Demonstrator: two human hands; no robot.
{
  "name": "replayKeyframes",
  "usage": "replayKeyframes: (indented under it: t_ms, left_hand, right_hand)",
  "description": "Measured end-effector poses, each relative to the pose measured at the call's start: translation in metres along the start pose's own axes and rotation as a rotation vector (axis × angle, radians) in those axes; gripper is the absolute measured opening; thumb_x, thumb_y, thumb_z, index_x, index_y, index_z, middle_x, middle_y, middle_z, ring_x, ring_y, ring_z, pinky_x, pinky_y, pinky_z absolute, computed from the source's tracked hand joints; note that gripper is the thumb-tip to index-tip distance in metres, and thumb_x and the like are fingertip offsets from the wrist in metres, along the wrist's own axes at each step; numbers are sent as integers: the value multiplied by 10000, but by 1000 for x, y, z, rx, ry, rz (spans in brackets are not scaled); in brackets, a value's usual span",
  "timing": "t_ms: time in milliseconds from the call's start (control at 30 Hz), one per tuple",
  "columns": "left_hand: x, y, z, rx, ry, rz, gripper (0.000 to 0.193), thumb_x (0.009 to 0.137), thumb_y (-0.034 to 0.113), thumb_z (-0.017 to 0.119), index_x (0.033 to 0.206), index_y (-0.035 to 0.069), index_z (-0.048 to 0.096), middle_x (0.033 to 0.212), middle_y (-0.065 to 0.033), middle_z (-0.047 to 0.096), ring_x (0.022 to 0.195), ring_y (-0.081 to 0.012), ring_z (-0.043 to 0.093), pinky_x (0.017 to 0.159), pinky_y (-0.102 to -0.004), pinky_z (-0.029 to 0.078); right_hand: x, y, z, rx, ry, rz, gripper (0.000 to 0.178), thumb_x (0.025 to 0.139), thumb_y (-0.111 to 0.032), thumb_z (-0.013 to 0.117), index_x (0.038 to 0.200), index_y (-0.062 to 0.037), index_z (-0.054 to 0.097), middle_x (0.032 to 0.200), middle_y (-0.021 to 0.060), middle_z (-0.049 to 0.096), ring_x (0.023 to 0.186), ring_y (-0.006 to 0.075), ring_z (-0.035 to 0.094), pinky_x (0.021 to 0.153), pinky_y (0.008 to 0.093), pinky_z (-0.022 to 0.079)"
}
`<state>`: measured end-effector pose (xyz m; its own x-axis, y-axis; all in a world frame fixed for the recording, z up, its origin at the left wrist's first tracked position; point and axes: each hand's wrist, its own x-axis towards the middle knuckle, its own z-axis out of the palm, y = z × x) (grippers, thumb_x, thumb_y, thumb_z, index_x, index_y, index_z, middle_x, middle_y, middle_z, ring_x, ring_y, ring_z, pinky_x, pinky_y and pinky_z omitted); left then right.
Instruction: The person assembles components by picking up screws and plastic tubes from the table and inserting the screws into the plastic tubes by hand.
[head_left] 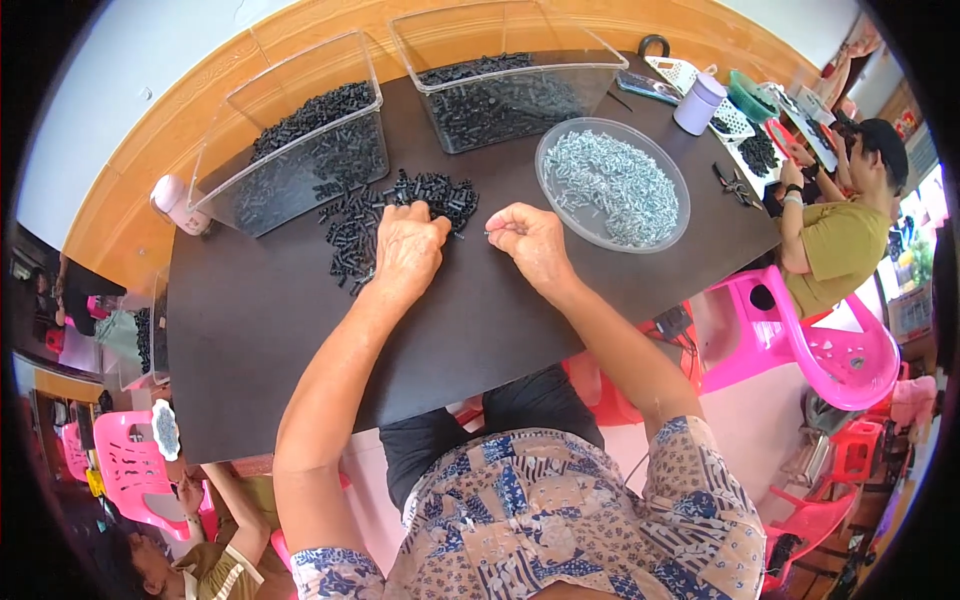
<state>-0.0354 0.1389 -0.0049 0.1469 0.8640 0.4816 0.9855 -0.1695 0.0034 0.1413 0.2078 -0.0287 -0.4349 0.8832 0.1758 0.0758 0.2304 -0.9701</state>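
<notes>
A loose heap of small black plastic cylindrical pieces (350, 240) lies on the dark table, in front of the clear bins. My left hand (408, 250) is at the heap's right part, its fingers curled down and closed; what they grip is hidden. A tiny light tip shows just right of those fingers. To its right, my right hand (532, 245) is closed in a pinch on a small silvery screw (488, 233), a short gap from my left hand. A round translucent tray (683, 215) full of small silvery screws (615, 190) stands right of my right hand.
Two clear bins (372, 108) (520, 80) of black pieces stand at the back. A pink bottle (180, 205) is left, a lilac tumbler (700, 103) and pliers (735, 183) right. One person (835, 240) works at right, another (215, 560) at lower left. Pink chairs (135, 460) stand around.
</notes>
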Motion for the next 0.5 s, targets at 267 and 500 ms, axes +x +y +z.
replayKeyframes:
  t_ms: [267, 500]
  left_hand:
    - [-4, 2, -22, -108, 46, -93, 76, 712, 84, 624, 782, 57, 631, 749, -126, 582, 718, -278, 579, 650, -365, 432]
    - [-28, 25, -61, -1305, 65, -804, 161, 795, 75, 629, 929, -11, 653, 718, -16, 594, 583, -73, 521, 555, -209, 437]
  right_hand:
    - [0, -5, 1, -23, -15, 2, 88, 746, 50, 608, 819, 11, 639, 754, 38, 635, 705, 90, 581, 659, 229, 471]
    - [-8, -24, -4, 117, -201, 36, 96, 762, 35, 626, 855, 12, 639, 775, 36, 640, 716, 76, 583, 658, 219, 472]
